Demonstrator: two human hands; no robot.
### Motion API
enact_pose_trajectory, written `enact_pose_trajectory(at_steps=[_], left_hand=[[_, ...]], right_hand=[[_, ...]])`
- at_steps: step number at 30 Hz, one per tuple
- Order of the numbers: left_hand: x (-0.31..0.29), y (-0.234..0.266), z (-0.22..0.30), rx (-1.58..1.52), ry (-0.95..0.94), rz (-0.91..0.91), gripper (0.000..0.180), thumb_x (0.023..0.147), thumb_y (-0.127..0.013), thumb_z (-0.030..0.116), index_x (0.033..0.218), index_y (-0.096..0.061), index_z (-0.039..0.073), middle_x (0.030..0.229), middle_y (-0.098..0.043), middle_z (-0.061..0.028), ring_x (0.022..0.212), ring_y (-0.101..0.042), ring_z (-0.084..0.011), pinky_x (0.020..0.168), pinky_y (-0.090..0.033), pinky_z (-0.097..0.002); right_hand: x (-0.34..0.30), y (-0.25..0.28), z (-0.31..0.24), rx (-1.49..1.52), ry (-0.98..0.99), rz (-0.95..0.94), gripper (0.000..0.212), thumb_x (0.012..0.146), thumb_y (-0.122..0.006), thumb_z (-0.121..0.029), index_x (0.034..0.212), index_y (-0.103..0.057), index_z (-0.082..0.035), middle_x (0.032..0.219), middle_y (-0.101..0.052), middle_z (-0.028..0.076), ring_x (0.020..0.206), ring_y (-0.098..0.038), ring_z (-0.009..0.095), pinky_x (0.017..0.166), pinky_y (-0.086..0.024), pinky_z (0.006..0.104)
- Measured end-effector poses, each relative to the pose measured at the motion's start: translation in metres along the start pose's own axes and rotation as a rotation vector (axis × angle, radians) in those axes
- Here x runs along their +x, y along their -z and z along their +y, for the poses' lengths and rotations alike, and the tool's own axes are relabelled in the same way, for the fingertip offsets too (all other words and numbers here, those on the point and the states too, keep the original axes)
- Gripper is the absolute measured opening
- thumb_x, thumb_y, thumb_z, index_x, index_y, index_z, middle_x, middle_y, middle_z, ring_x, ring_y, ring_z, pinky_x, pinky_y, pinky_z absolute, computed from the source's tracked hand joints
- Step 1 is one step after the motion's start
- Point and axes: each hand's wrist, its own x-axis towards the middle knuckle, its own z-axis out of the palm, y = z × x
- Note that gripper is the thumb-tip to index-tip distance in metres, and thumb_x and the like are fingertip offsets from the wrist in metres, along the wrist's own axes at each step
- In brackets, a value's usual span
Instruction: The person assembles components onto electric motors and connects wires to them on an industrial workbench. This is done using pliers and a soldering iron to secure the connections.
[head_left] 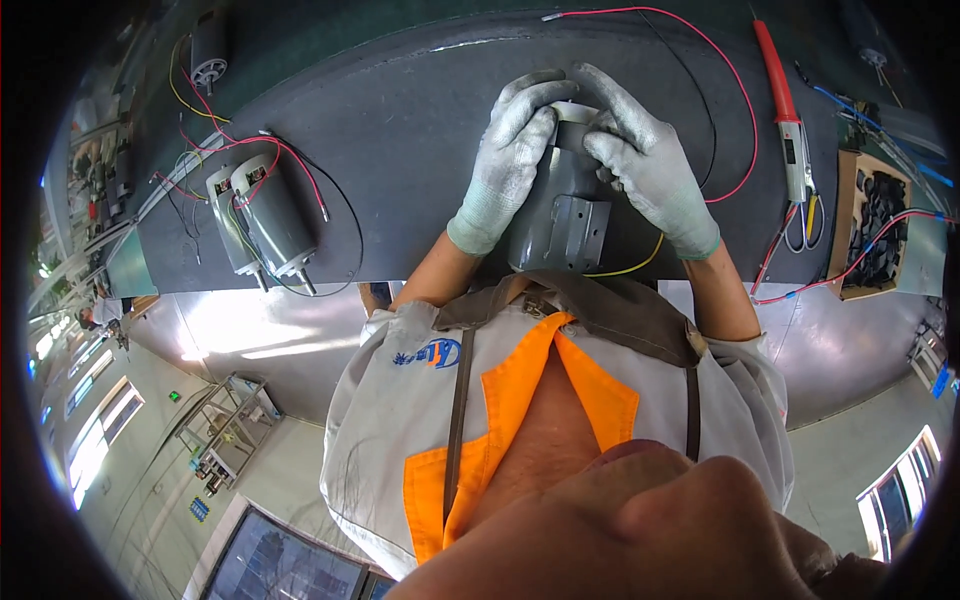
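A grey cylindrical electric motor [545, 205] with a flat slotted mounting bracket lies on the bench right before me, one end toward my body. Both hands wear pale coated gloves. My left hand [512, 150] is closed on the left side of the motor's far end, thumb along its edge. From the other side my right hand [645, 165] curls its fingers about the same end, thumb bent inward. A dark grey band [572, 135] shows between my fingers there. A yellow wire [635, 264] comes out beside the motor; a red wire [750, 120] loops past my right hand.
To the left, two grey motors [275, 222] lie together with tangled wires, and another motor [208, 50] sits farther back. On the right are a red-handled tool [772, 70], scissors [808, 225] and a cardboard box [843, 215] of small black parts. The bench's near edge is close to me.
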Motion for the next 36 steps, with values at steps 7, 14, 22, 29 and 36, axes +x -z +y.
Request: enact_pose_trajectory(at_steps=[7,14,22,29,36], left_hand=[[-0.004,-0.003,-0.006,-0.090,0.113,-0.022,0.030,0.101,-0.052,0.013,0.128,-0.058,0.003,0.134,-0.053,-0.0147,0.131,-0.047,-0.0305,0.113,-0.034,-0.0404],[-0.002,-0.001,-0.001,-0.119,0.112,-0.019,0.027,0.100,-0.052,0.012,0.125,-0.060,0.003,0.129,-0.054,-0.0129,0.127,-0.049,-0.0264,0.111,-0.037,-0.0370],[-0.001,-0.005,0.000,-0.221,0.209,0.002,0.027,0.098,-0.052,0.008,0.122,-0.060,0.001,0.128,-0.054,-0.0123,0.123,-0.052,-0.0247,0.110,-0.038,-0.0360],[-0.004,-0.001,-0.006,-0.041,-0.008,-0.054,0.033,0.099,-0.056,0.016,0.129,-0.057,0.003,0.134,-0.052,-0.0144,0.129,-0.048,-0.0280,0.111,-0.037,-0.0404],[0.002,-0.006,-0.015,0.304,-0.234,-0.067,0.039,0.098,-0.057,0.017,0.134,-0.052,0.003,0.134,-0.052,-0.0180,0.128,-0.047,-0.0356,0.111,-0.037,-0.0439]], right_hand=[[0.016,0.004,-0.008,-0.251,0.008,-0.073,0.062,0.091,-0.064,-0.007,0.150,-0.044,-0.001,0.099,-0.071,0.008,0.071,-0.056,0.006,0.067,-0.050,0.0245],[0.026,0.036,-0.005,-0.137,-0.289,-0.341,0.063,0.095,-0.066,-0.024,0.151,-0.045,-0.003,0.069,-0.059,0.001,0.051,-0.054,0.007,0.044,-0.044,0.0230],[0.038,0.038,-0.002,-0.201,-0.222,-0.438,0.070,0.091,-0.071,-0.040,0.145,-0.050,-0.001,0.064,-0.057,-0.002,0.047,-0.052,0.004,0.042,-0.039,0.0186],[0.007,0.015,0.035,-0.671,0.407,-0.040,0.063,0.097,-0.063,-0.041,0.145,-0.048,-0.002,0.120,-0.060,0.023,0.114,-0.060,0.040,0.096,-0.049,0.0434],[0.017,-0.023,0.053,-0.528,0.441,0.306,0.038,0.100,-0.058,-0.029,0.126,-0.056,-0.002,0.112,-0.062,0.022,0.105,-0.060,0.041,0.091,-0.049,0.0468]])
